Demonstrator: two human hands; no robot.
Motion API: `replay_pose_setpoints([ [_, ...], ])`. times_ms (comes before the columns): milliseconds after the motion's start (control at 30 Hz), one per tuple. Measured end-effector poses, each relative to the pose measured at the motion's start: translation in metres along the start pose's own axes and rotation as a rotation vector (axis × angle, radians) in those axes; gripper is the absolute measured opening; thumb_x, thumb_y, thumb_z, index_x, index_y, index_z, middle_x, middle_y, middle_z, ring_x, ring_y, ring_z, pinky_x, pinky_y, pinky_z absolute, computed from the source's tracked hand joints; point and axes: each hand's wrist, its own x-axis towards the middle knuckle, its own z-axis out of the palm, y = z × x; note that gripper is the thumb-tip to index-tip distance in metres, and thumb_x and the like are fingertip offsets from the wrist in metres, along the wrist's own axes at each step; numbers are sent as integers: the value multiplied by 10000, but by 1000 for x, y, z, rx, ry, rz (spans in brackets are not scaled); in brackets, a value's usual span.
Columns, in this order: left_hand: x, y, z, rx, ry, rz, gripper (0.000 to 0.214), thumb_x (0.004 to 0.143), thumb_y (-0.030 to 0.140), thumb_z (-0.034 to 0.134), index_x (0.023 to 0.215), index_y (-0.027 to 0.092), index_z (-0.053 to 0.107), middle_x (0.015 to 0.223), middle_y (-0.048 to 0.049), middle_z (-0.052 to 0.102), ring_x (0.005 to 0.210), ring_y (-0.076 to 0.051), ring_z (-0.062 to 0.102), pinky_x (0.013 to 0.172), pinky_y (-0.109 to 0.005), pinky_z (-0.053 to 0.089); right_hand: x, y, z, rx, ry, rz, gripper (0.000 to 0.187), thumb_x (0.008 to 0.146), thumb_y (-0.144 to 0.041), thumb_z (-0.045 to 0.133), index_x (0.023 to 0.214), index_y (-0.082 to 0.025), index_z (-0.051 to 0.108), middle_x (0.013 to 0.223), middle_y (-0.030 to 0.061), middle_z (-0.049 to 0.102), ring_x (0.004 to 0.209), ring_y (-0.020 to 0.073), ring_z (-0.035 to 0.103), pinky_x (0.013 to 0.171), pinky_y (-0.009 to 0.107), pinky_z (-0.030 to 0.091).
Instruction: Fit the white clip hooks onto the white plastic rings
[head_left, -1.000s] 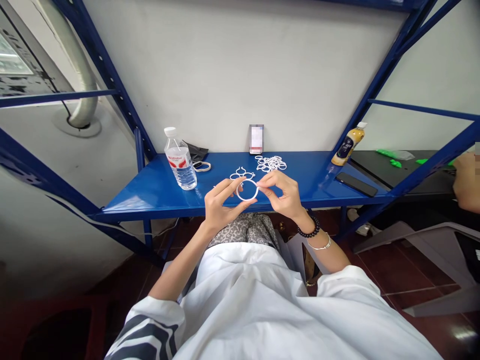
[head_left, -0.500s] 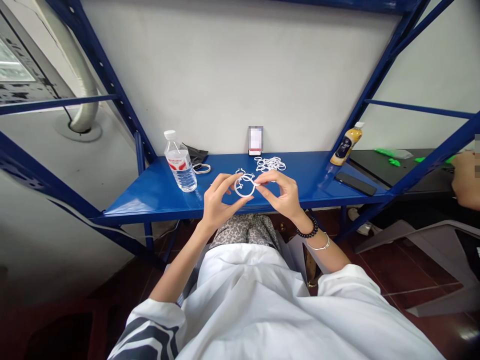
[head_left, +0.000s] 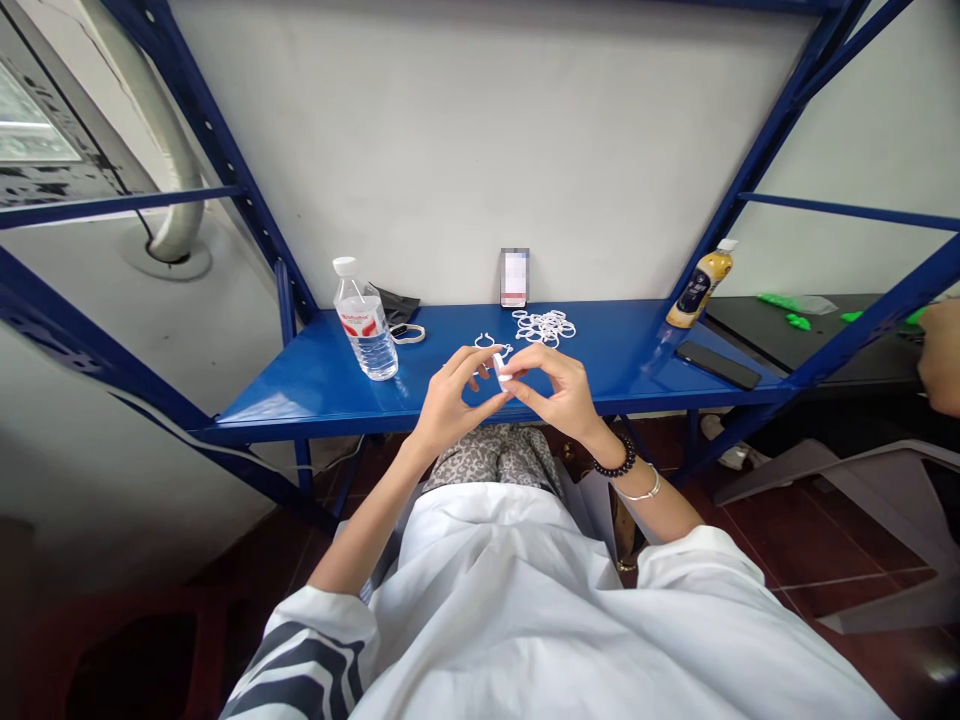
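Note:
A white plastic ring (head_left: 499, 366), seen nearly edge-on, is held above the blue table's front part. My left hand (head_left: 454, 393) grips it from the left between thumb and fingertips. From the right, my right hand (head_left: 556, 389) pinches the same ring with thumb and forefinger. Just behind my fingers, several open white rings (head_left: 486, 341) lie on the table, partly hidden by my hands. Farther back sits a pile of white rings (head_left: 545, 327).
On the blue table (head_left: 622, 350) stand a water bottle (head_left: 366, 325) at left and a yellow drink bottle (head_left: 699, 286) at right. A dark phone (head_left: 718, 365) lies flat; another phone (head_left: 514, 278) leans on the wall. A pale band (head_left: 408, 333) lies left. Another person's hand (head_left: 941, 355) shows far right.
The ring between my hands has turned from facing me as a full circle to nearly edge-on. My fingertips have come closer together. The view has shifted slightly.

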Motion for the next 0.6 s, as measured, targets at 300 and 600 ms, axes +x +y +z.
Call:
replay_pose_setpoints([
  [300, -1, -1, 2, -47, -26, 35, 405, 852, 220, 634, 1248, 200, 555, 1033, -59, 648, 786, -119, 616, 660, -229, 533, -1, -6, 5, -76, -22, -53, 45, 895, -220, 635, 922, -232, 668, 884, 20, 717, 796, 147, 665, 736, 306, 562],
  [600, 0, 1, -3, -40, 11, 52, 488, 849, 374, 689, 1295, 220, 568, 1084, -89, 648, 914, -166, 613, 699, -264, 541, 0, 1, 0, 21, 100, 116, 96, 915, -299, 587, 926, -229, 652, 855, 17, 681, 757, 143, 637, 718, 305, 550],
])
